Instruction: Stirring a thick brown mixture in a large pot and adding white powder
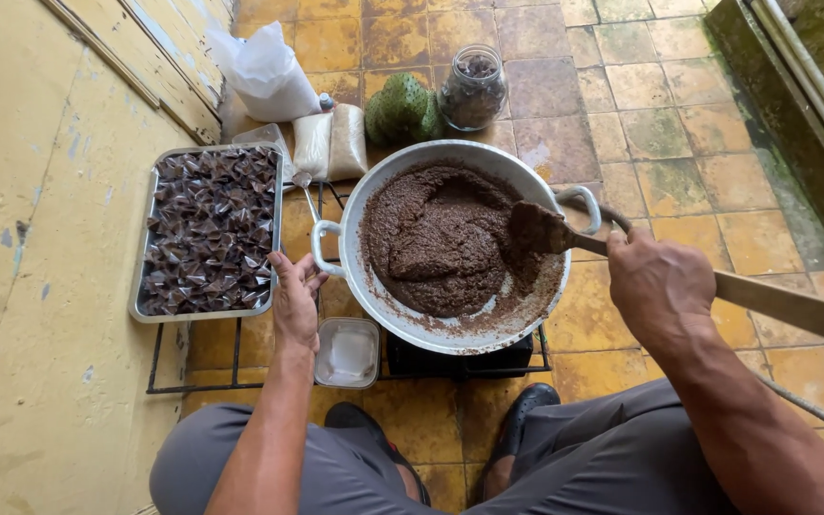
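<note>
A wide metal pan [412, 327] sits on a low burner and holds a thick brown paste [436, 238]. My right hand [658, 286] grips the long handle of a wooden paddle [538, 229], whose blade rests in the paste at the pan's right side. My left hand [294, 298] is beside the pan's left handle [319, 246], fingers touching it. My knees in grey trousers show at the bottom.
A metal tray [138, 286] of dark wrapped triangular pieces rests on a black wire rack at the left. A small plastic tub [347, 353] stands below the pan. Behind are a glass jar [472, 88], a green spiky fruit [401, 107], filled bags [331, 143] and a yellow wall.
</note>
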